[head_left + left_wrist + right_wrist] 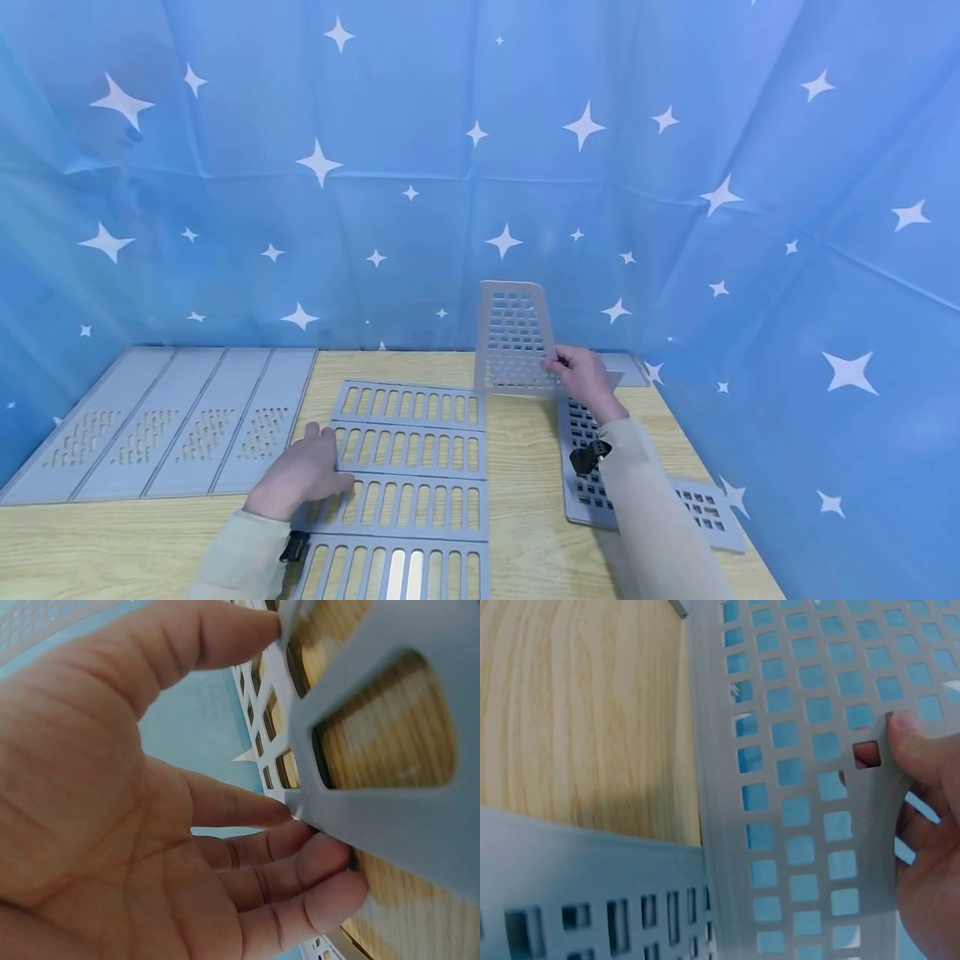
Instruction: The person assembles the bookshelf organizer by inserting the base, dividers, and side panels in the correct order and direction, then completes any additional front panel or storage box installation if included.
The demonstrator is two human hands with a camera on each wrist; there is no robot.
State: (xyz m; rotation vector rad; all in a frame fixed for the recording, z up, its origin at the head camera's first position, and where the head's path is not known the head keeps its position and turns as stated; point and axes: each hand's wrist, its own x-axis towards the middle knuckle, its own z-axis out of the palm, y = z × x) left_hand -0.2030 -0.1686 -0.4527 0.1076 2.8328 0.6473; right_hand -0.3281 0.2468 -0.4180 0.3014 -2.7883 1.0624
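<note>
My right hand [585, 379] pinches the right edge of a light grey perforated panel [483, 354], thumb on its near face. The panel stands upright above the far part of the table, its grid of holes showing blue curtain in the right wrist view. My left hand [303, 471] is at the left edge of several grey slotted panels [420, 535] laid in rows. In the left wrist view its thumb and fairly straight fingertips touch the edge of a slotted panel [390, 814]. Under the right forearm lies a grey panel with rectangular holes [588, 515].
Several long grey panels [198, 375] with small holes lie side by side at the left. Another perforated panel [723, 537] lies by the right table edge, and a grey panel [630, 367] at the back right. A blue starred curtain [420, 108] surrounds the wooden table [525, 500].
</note>
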